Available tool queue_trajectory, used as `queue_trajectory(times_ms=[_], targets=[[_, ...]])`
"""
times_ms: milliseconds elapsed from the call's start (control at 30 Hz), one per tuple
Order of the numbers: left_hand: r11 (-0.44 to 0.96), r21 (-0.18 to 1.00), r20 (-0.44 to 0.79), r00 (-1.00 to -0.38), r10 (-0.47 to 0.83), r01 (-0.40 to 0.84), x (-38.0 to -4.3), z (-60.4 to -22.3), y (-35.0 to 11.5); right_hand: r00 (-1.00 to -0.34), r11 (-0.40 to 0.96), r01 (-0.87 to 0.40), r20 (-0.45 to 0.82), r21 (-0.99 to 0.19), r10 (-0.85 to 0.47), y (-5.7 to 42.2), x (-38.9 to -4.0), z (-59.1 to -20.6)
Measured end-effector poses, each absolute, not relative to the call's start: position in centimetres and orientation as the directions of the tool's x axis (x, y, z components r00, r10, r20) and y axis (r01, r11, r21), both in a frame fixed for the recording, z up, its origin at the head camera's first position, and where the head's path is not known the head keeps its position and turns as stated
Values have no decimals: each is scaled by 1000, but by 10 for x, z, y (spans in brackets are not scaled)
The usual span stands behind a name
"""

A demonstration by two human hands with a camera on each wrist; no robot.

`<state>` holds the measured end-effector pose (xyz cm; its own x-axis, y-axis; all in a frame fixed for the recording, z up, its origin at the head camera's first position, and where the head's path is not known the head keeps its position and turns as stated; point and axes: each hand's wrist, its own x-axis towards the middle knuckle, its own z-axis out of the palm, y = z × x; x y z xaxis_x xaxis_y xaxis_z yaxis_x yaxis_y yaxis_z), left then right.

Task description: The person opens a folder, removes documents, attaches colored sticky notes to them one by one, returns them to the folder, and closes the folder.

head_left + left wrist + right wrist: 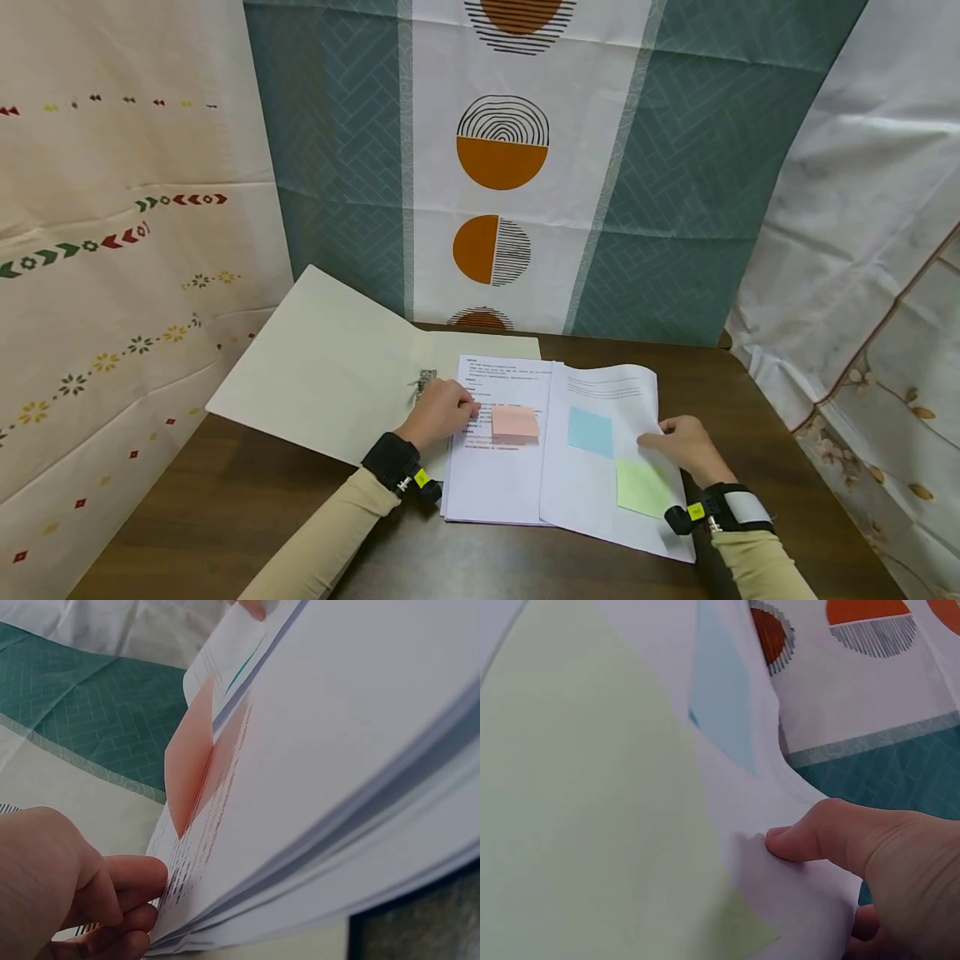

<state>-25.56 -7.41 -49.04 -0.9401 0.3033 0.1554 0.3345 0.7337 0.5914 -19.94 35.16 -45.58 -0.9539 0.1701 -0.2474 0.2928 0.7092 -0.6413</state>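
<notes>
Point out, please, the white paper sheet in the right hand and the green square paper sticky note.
White paper sheet (pixel 588 496), head view: bare lower part.
Green square paper sticky note (pixel 642 488), head view: middle of face.

- A teal backdrop cloth (pixel 690 150) hangs behind, its white central strip (pixel 581 167) bearing orange-and-striped circles.
- Cream patterned cloth (pixel 127 300) covers the left side.
- White floral-printed cloth (pixel 847 283) covers the right.
- A brown wood-grain table (pixel 225 508) catches soft light.
</notes>
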Motion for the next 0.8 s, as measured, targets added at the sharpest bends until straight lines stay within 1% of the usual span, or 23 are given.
queue_trajectory(times_ms=[167, 433, 533, 667, 800], targets=[[736, 610, 128, -953, 274, 293, -247, -477, -70, -930, 651, 359, -317, -669, 187, 352, -197, -449], [754, 596, 120, -959, 257, 277, -244, -477, -69, -904, 589, 416, -382, -693, 191, 358, -196, -437], [755, 593, 124, -958, 258, 281, -245, -478, -69, -898, 584, 427, -402, -691, 180, 362, -196, -430], [728, 621, 132, -955, 267, 290, -248, -481, -71, -907, 575, 404, -391, -712, 154, 364, -196, -423], [701, 633, 167, -942, 291, 329, -258, -494, -75, -914, 549, 392, -381, -738, 140, 362, -197, -420]])
